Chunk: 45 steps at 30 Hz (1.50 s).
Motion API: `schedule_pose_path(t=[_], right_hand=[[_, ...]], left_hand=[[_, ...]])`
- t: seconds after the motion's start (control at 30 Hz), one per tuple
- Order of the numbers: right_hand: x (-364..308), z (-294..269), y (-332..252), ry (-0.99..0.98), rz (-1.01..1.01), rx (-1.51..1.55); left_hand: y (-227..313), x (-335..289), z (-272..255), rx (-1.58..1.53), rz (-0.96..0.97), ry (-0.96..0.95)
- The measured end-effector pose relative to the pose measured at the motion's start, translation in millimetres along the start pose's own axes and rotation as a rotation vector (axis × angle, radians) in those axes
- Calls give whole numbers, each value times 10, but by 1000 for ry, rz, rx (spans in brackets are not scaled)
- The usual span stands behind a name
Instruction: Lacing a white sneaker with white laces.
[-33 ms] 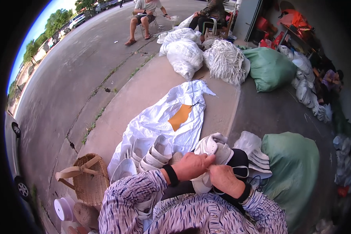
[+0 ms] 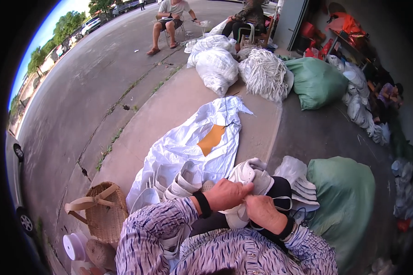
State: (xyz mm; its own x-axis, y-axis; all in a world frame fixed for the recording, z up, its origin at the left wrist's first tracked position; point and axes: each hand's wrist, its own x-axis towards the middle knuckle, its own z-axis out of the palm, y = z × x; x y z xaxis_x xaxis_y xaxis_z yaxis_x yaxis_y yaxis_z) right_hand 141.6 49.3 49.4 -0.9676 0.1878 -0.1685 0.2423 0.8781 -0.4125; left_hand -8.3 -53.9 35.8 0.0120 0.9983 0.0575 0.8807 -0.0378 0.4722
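My left hand (image 2: 226, 194) and my right hand (image 2: 264, 213) meet over my lap, fingers closed in a pinch, the fingertips almost touching. What they pinch is too small to make out. Directly beneath and beyond them sits a white shoe upper (image 2: 242, 173), with eyelet holes along one edge; part of it is covered by my hands. A black rounded piece (image 2: 280, 188) with a pale loop lies just right of it. To the left, several white shoe uppers (image 2: 184, 182) stand in a row on a white woven sack (image 2: 170, 151).
At the lower left are a wicker basket (image 2: 106, 215) and a white spool (image 2: 75, 246). A green sack (image 2: 344, 197) stands close on my right, beside stacked white shoe pieces (image 2: 303, 190). Farther off are white bags (image 2: 217, 71), a heap of white strips (image 2: 265, 75) and two seated people (image 2: 172, 18).
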Motion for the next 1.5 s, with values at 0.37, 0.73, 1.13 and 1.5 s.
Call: schedule_pose_path(t=[0.37, 0.73, 1.13, 1.5], right_hand=[[-90, 207, 290, 181, 128, 317], [151, -272, 150, -368, 290, 462], [298, -1211, 864, 476, 254, 366], [238, -1267, 634, 290, 142, 866]], left_hand=[[56, 44, -93, 22, 11, -98], [-142, -94, 188, -115, 237, 181], [-46, 29, 72, -165, 88, 278], [202, 808, -273, -1380, -209, 446]])
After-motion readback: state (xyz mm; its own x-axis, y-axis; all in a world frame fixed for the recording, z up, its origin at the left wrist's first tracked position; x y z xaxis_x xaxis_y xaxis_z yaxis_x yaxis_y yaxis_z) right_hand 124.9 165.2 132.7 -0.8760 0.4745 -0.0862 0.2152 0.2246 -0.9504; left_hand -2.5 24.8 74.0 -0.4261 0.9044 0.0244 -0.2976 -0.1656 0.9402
